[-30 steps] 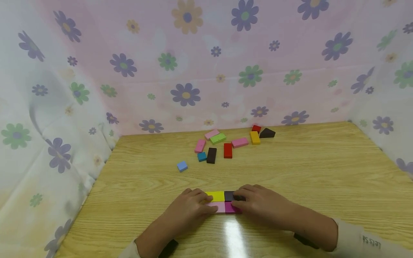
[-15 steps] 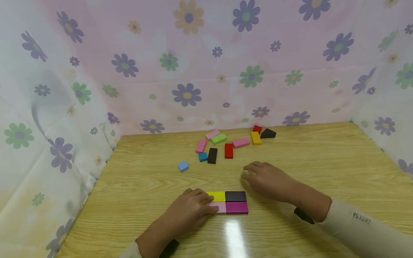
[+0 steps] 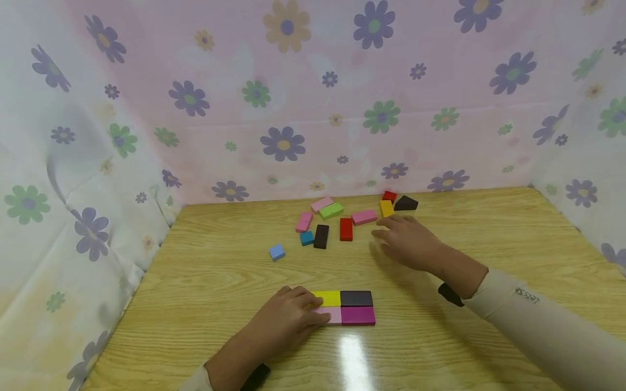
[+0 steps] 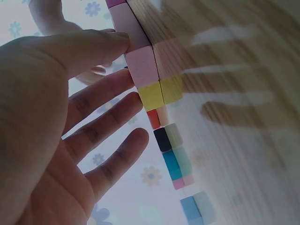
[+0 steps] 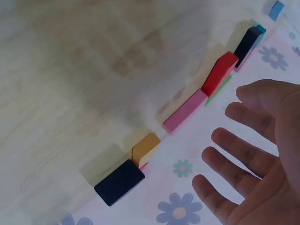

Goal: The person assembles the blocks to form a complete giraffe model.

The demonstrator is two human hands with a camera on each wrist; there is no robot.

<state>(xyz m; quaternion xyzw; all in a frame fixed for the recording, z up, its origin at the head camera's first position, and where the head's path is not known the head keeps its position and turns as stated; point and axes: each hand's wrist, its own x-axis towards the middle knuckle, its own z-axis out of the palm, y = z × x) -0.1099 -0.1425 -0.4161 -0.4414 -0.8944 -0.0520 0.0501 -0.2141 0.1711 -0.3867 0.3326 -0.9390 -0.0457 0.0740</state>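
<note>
My left hand (image 3: 287, 319) rests at the left end of a two-by-two group of blocks: a yellow block (image 3: 329, 298), a dark grey block (image 3: 356, 298), a light pink block (image 3: 335, 315) and a magenta block (image 3: 358, 315). In the left wrist view, the thumb lies on the light pink block (image 4: 130, 27), and the fairly straight fingers reach toward the yellow block (image 4: 151, 95). My right hand (image 3: 409, 242) is over the table with nothing in its grasp, fingertips near an orange-yellow block (image 3: 386, 208) and a pink block (image 3: 364, 217). Its fingers spread apart in the right wrist view.
Behind the group lie a red block (image 3: 346, 229), a black block (image 3: 321, 237), a teal block (image 3: 306, 238), a light blue block (image 3: 276, 252) and a green block (image 3: 331, 210). A black angled block (image 3: 406, 203) is near the flowered cloth (image 3: 313, 108) backing the wooden table (image 3: 220, 304).
My right hand has let go of the dark grey and magenta blocks and moved forward and to the right, toward the loose blocks. The left hand has stayed in place.
</note>
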